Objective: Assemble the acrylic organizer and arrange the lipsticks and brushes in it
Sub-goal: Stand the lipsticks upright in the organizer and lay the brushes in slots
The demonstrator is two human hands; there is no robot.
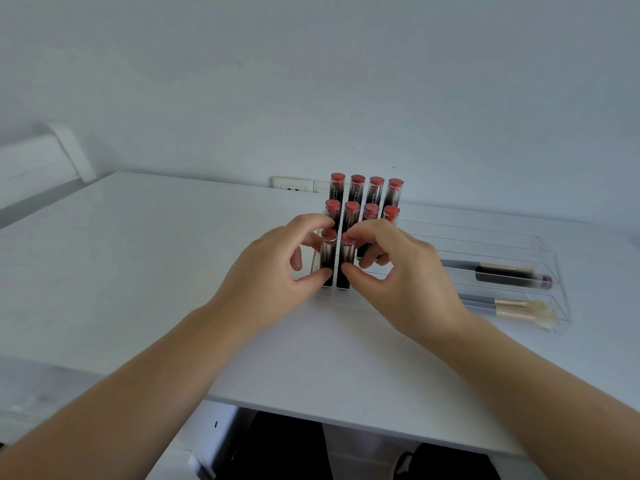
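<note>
On the white desk [138, 258], the left hand [273, 268] pinches the front-left lipstick [327, 256] between thumb and forefinger. Just beside it, the right hand [394, 268] pinches the neighbouring lipstick [346, 259]. Both stand upright in the clear acrylic organizer [554, 271], whose right trays hold brushes [502, 304] lying flat.

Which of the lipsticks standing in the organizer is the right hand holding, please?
The right hand pinches the front-row lipstick second from the left, fingers at its cap and base. Its left neighbour is in the left hand; the rear rows stand untouched.
</note>
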